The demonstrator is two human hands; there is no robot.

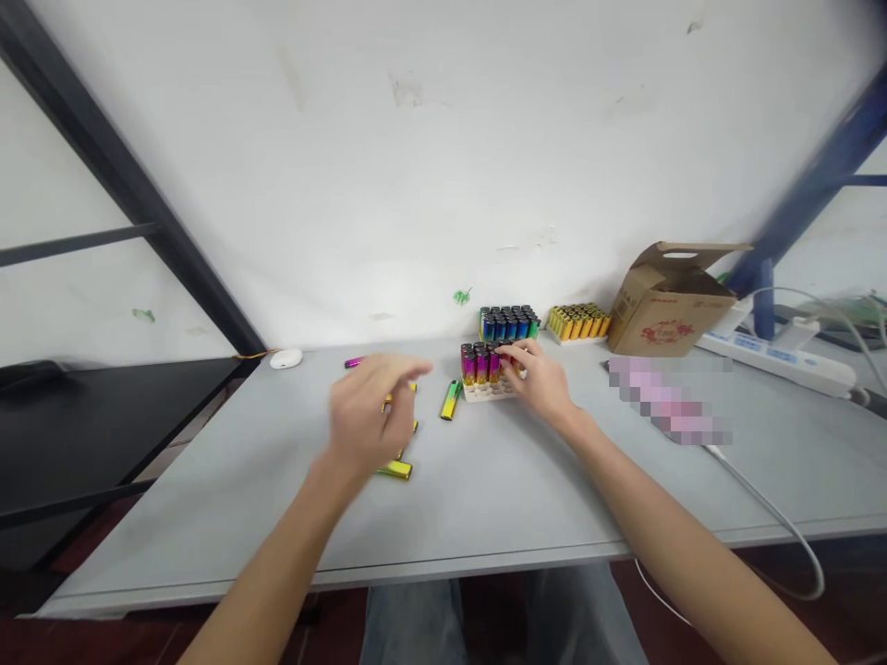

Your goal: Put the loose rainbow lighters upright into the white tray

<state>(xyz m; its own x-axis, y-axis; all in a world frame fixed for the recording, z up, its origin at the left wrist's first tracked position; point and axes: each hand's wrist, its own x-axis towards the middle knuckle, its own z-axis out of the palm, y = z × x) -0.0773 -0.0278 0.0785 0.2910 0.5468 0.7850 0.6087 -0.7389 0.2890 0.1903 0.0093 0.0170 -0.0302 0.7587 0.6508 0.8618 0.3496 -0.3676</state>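
A white tray (478, 394) with round holes holds several purple-and-gold lighters (480, 367) standing upright, while its front row shows bare holes. My right hand (540, 379) is at the tray's right side, thumb and fingers closed around the top of a lighter there, which they partly hide. Slightly blurred, my left hand (370, 402) hovers over loose lighters, its fingers stretched to the right and apart from the thumb, with nothing visible between them. Below it lies a yellow-green lighter (394, 470). Another green-yellow lighter (451, 400) lies between the hand and the tray.
Behind stand a tray of blue-green lighters (509, 323) and one of golden lighters (579, 321). To the right are an open cardboard box (669, 309), a power strip (776, 358) and a blurred-out pink object (662, 402) with a white cable. A white case (286, 358) sits back left.
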